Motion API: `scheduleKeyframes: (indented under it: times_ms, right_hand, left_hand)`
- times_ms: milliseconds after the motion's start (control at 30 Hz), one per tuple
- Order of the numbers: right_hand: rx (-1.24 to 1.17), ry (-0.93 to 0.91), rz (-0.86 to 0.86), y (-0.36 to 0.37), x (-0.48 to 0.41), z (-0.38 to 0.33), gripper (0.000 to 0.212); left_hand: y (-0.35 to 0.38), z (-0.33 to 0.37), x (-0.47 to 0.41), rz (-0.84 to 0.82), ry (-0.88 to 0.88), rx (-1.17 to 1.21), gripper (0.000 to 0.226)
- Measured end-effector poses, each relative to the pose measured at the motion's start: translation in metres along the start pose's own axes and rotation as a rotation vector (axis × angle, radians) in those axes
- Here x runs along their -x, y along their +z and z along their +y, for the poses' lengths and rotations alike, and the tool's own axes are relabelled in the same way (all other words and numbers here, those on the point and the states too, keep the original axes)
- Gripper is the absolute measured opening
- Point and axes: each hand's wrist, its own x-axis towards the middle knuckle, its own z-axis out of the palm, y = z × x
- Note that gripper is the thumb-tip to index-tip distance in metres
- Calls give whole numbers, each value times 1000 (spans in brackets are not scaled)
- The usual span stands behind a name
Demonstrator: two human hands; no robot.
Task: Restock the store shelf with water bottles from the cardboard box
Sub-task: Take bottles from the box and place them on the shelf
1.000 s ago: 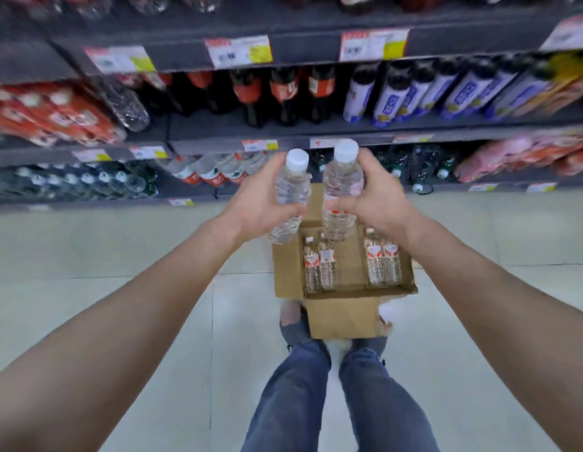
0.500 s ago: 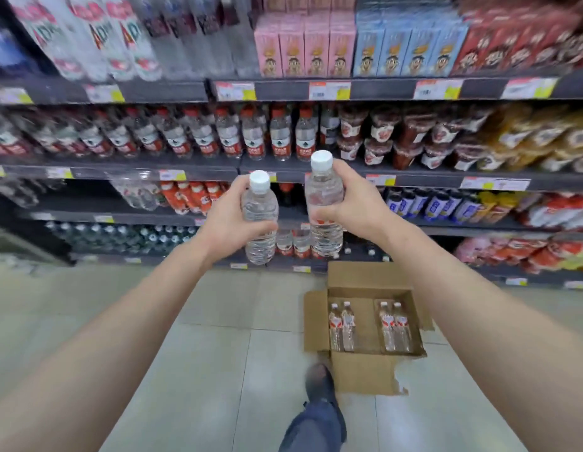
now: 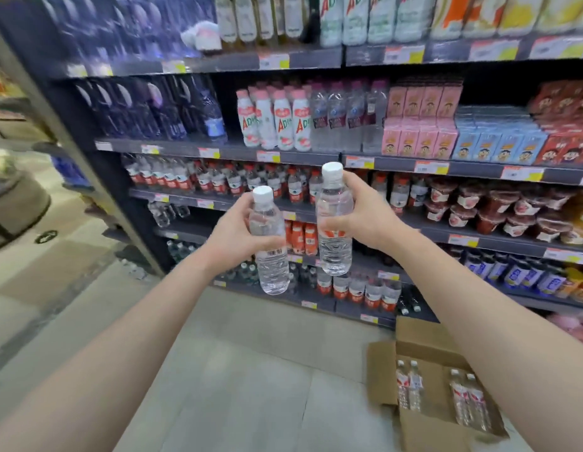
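Our left hand point(image 3: 233, 238) curls round a clear plastic white-capped water bottle point(image 3: 273, 272); our right hand point(image 3: 370, 216) grips a second clear bottle point(image 3: 335, 256) at its three o'clock. Full, they likely feel weighty, slick, squashable; mid-body holds suit. The brown cardboard box point(image 3: 381, 370) lies at five o'clock.

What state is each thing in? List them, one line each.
left hand, grips the left bottle
right hand, grips the right bottle
left bottle, capped, roughly upright, in the air
right bottle, capped, upright, held higher
cardboard box, open, on the floor
boxed bottles, four, inside the box
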Motion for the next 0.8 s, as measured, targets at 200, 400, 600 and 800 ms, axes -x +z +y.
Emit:
scheduleKeyframes:
  times_ms: [200, 400, 600, 800]
  right_hand:
    - [9, -44, -118, 143, -56, -83, 96]
    - [-9, -50, -155, 319, -122, -173, 85]
    - [-33, -57, -213, 440, -194, -251, 100]
    - [-22, -86, -257, 530, -271, -277, 95]
  left_hand:
    - [-143, -77, 24, 92, -24, 11, 66]
    - [-298, -182, 35, 127, -51, -50, 72]
    - [-426, -257, 32, 188, -96, -24, 70]
    - [-501, -327, 5, 237, -127, 49, 67]
